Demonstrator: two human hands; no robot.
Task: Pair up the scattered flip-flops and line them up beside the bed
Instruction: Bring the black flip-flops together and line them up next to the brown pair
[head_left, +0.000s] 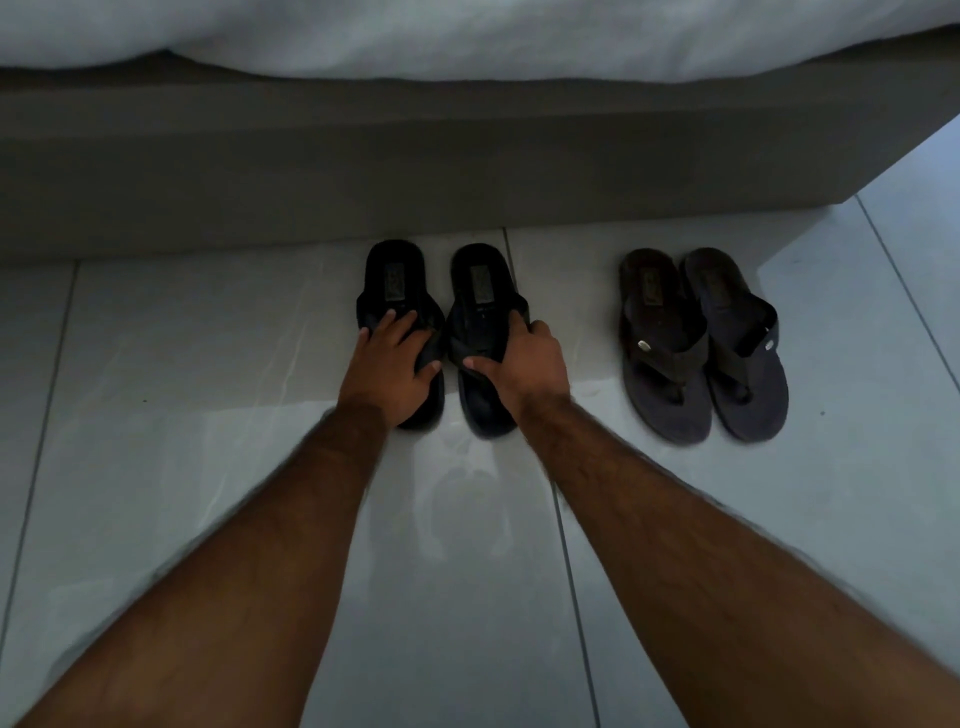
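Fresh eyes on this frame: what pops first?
Two bare forearms reach up the middle, the left hand and right hand each gripping one flip-flop of the black pair by the bed base. To the right, a brown pair sits side by side, untouched.

Below me: glossy pale floor tiles with dark grout lines | ahead: white duvet hanging over the top edge

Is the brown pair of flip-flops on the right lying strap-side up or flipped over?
Strap-side up. Both brown rubber flip-flops lie flat on the pale tiled floor, with straps and footbeds facing the camera.
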